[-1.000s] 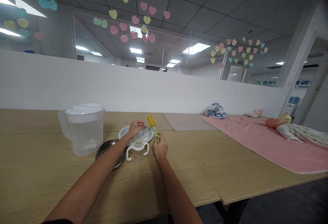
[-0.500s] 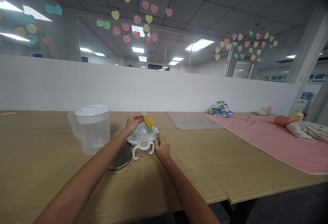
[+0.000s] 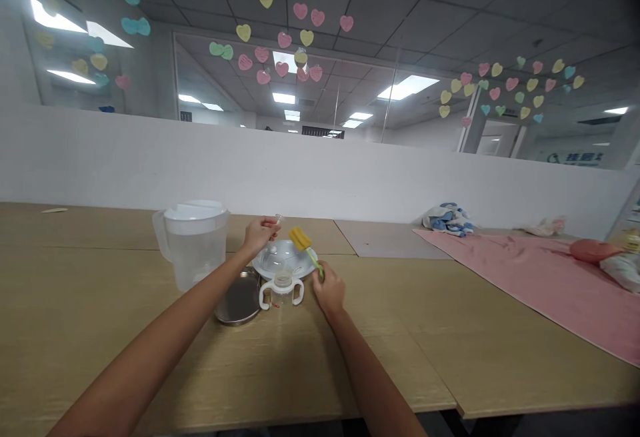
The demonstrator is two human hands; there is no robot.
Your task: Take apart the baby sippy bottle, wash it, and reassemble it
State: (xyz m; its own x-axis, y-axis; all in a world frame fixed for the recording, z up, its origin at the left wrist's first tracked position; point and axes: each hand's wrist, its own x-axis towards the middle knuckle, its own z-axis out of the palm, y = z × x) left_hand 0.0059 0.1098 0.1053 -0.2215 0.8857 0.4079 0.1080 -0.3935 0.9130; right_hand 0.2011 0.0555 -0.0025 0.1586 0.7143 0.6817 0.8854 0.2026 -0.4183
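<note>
My right hand (image 3: pixel 330 287) is closed round the green handle of a bottle brush (image 3: pixel 301 238), whose yellow sponge head points up and left over the white bowl (image 3: pixel 280 252). Above the bowl's left side, my left hand (image 3: pixel 261 232) pinches a small clear piece (image 3: pixel 279 218), which resembles a bottle nipple. The brush head and that piece are apart. In front of the bowl stands a clear baby bottle (image 3: pixel 283 284) with two white handles and no cap on its open neck. A round metal tray (image 3: pixel 241 300) lies to the bottle's left, partly behind my left forearm.
A large translucent pitcher (image 3: pixel 197 244) with a lid stands on the wooden table (image 3: pixel 400 317) at left. Far right, a pink cloth (image 3: pixel 505 270) carries a doll (image 3: pixel 595 250). A blue and white cloth (image 3: pixel 449 218) is bunched by the white wall (image 3: pixel 320 170).
The brush head has come away from the clear piece in my left hand. My right hand has shifted slightly right. The camera view has turned a little left.
</note>
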